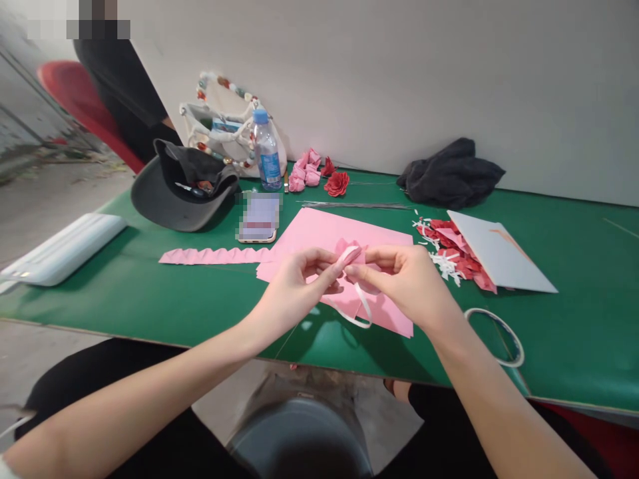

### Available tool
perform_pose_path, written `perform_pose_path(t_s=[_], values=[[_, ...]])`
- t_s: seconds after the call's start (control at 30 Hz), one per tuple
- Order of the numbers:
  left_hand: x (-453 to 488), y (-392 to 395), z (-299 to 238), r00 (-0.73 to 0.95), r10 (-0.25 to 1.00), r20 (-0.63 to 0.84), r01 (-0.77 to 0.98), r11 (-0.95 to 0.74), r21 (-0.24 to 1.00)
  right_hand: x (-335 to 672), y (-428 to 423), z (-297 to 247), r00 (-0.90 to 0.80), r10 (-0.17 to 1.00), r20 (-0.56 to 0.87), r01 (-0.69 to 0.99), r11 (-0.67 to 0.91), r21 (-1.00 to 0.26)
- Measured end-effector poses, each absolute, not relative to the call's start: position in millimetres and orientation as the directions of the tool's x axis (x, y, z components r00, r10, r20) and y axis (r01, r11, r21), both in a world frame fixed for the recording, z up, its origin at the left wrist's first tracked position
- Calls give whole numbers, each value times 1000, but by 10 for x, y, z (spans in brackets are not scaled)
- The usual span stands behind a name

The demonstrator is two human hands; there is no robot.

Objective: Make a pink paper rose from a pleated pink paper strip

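Between my two hands is a pink paper flower (352, 251), its petals partly hidden by my fingers. My left hand (313, 271) pinches it from the left, thumb on top. From the right, my right hand (399, 269) grips its edge between thumb and fingers. A narrow white strip (368, 309) curls down below the flower in a loop. Under my hands lie pink paper sheets (344, 225). A scalloped pink paper strip (214, 256) stretches out to the left on the green table.
Finished pink flowers (305, 169) and a red flower (337, 184) sit at the back, near a water bottle (268, 153) and thin wires (354, 205). A phone (258, 218) and cap (184, 186) lie left. Paper scraps (456, 249), a white card (502, 253) and a tape roll (519, 349) lie right.
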State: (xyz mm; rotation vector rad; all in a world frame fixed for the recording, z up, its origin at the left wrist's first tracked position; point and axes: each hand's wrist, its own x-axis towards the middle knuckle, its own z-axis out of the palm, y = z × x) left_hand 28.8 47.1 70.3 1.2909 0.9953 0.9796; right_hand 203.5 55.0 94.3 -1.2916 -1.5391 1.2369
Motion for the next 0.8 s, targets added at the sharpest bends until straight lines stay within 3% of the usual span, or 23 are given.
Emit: perform_pose_path(t_s=[0.37, 0.8], values=[[336, 446, 645, 270, 963, 25, 35, -36, 999, 2095, 575, 917, -271, 959, -81, 325, 12, -946], [286, 467, 698, 263, 965, 14, 10, -17, 1000, 2059, 572, 941, -261, 962, -74, 268, -2, -964]])
